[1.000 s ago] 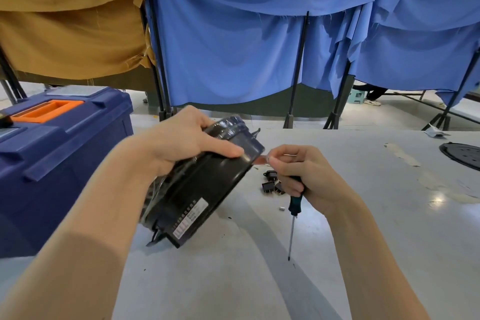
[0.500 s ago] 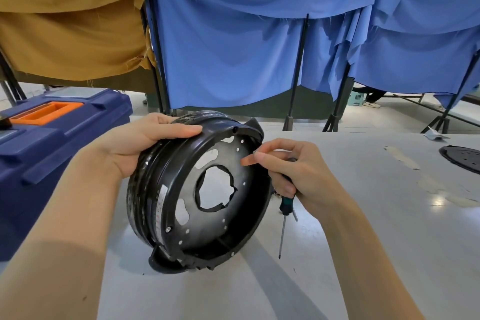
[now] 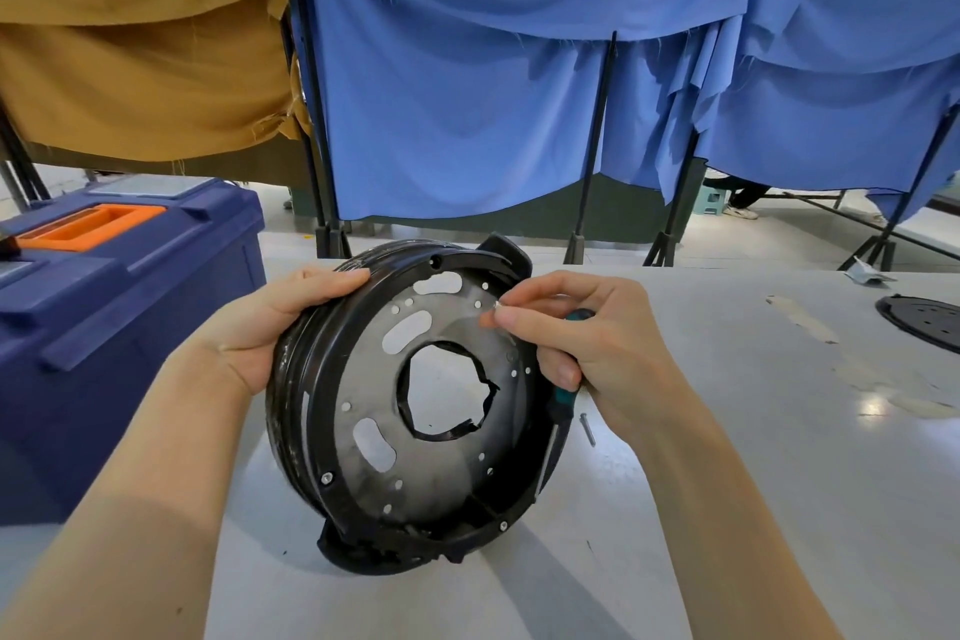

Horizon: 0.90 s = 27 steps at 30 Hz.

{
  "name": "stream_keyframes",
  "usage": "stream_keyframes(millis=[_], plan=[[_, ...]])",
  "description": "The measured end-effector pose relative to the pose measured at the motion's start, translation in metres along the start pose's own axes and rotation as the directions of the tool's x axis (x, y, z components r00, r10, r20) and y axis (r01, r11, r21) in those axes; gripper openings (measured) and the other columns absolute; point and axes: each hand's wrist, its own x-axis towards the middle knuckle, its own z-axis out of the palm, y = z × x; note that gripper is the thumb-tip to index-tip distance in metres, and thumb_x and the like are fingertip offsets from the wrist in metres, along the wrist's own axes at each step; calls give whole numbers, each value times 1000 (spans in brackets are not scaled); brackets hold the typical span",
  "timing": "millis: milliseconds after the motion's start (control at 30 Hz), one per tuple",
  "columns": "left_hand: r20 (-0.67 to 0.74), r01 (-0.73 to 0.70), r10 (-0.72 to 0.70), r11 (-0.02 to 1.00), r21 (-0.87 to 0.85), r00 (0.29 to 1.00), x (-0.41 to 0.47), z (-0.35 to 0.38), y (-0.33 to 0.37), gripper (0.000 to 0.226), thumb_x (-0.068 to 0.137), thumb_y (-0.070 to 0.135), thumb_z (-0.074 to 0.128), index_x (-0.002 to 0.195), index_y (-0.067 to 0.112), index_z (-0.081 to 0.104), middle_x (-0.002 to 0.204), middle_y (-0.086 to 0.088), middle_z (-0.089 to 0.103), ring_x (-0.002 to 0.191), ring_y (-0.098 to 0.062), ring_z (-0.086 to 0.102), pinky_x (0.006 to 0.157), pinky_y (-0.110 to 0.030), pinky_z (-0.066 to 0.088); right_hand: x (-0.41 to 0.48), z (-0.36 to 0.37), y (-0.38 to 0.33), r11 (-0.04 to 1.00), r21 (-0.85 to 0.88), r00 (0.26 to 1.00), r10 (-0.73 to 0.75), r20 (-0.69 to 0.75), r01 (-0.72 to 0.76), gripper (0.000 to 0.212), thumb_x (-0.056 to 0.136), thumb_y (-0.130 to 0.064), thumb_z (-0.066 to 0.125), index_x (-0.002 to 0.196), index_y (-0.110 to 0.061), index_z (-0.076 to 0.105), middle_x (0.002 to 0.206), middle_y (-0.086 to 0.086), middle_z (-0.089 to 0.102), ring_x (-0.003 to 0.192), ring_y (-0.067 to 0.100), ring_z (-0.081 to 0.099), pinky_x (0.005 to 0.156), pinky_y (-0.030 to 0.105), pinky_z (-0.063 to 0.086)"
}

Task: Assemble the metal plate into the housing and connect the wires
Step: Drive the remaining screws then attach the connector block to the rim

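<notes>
A round black housing (image 3: 311,431) stands tilted on its edge on the table, its open side facing me. Inside it sits a dark metal plate (image 3: 447,463) with slots, small holes and a jagged central opening. My left hand (image 3: 280,322) grips the housing's upper left rim. My right hand (image 3: 587,343) pinches a small silver screw (image 3: 497,307) at a hole near the plate's upper right. The same hand's lower fingers curl round a teal-handled screwdriver (image 3: 563,392), mostly hidden behind the housing rim. No wires are visible.
A blue toolbox (image 3: 119,317) with an orange handle stands at the left. A loose screw (image 3: 587,429) lies on the white table (image 3: 779,483) right of the housing. A black perforated disc (image 3: 919,317) lies at the far right edge. Blue and ochre cloths hang behind.
The housing turned from showing its labelled outer side to its open side facing me and settled lower on the table. My right hand rose to the plate's upper right with a screw.
</notes>
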Motion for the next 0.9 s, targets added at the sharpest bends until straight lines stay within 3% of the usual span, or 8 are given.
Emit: stream_keyframes(millis=[133,400,633,700,800,900], plan=[[86,-7,1,998,62,996,1,9,5,53,33,37,99,77,14,79,75,-7,75,62,-16,72,60,-25,60,-4,10,-6,996,-40,994,-84,-64,82,2,82,-5,75,83,-5,73,86,10,77,32,12,34,39,19,34],[119,12,-24,995,103,993,3,12,8,56,39,36,98,84,10,77,79,-12,74,63,-19,71,59,-26,60,-8,34,-15,964,-203,956,-212,-204,171,10,81,-7,77,77,-14,72,76,2,75,29,9,39,38,16,37],[132,25,-43,990,136,990,3,15,10,58,41,38,97,88,10,77,83,-13,74,65,-20,71,59,-26,60,-7,45,-11,918,-338,918,-300,-258,205,5,83,-11,76,82,-15,73,73,-5,72,41,6,52,37,14,40],[135,34,-51,991,129,990,2,15,11,58,40,36,98,88,10,77,82,-13,74,64,-19,71,57,-25,59,-5,48,-11,899,-382,904,-331,-270,215,3,84,-13,76,83,-16,73,72,-7,70,53,5,59,42,13,43],[131,37,-54,991,127,990,1,16,11,59,39,36,98,87,11,77,82,-13,74,64,-20,71,57,-25,59,-2,51,-11,838,-499,883,-390,-261,222,3,84,-12,76,83,-14,74,72,-14,68,74,1,64,63,7,46],[129,40,-57,990,137,990,1,16,12,58,39,37,98,87,11,78,82,-12,74,65,-19,72,57,-25,59,-2,53,-12,772,-592,868,-440,-231,233,2,84,-11,75,84,-11,73,73,-11,67,78,2,62,69,4,44]])
